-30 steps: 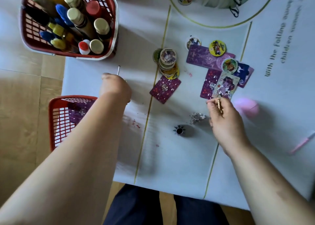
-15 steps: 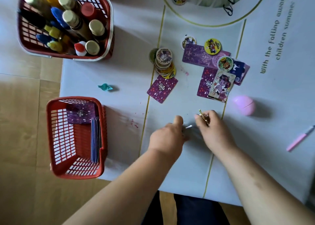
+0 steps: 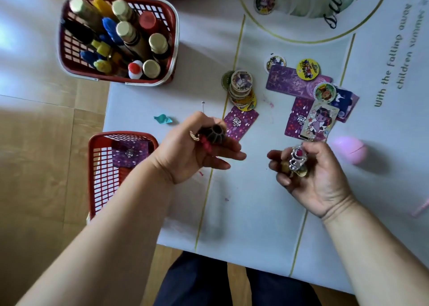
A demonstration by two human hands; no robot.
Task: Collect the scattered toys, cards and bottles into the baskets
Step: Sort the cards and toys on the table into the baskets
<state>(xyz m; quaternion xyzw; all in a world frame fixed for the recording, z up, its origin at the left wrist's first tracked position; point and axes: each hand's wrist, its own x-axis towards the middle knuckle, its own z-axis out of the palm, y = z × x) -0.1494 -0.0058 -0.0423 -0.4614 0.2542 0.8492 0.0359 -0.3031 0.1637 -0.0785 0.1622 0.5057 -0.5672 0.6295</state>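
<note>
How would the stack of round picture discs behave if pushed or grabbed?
The stack of discs looks staggered, lower ones jutting out, so a push would probably spread it rather than slide it whole. The discs look thin and flat, so likely light.

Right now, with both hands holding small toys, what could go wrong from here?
The left hand grips a dark fluted toy plus smaller bits; one might slip before reaching the lower red basket. The right hand, cupping a silver trinket, sits beside the pink egg, which may roll if nudged.
</note>
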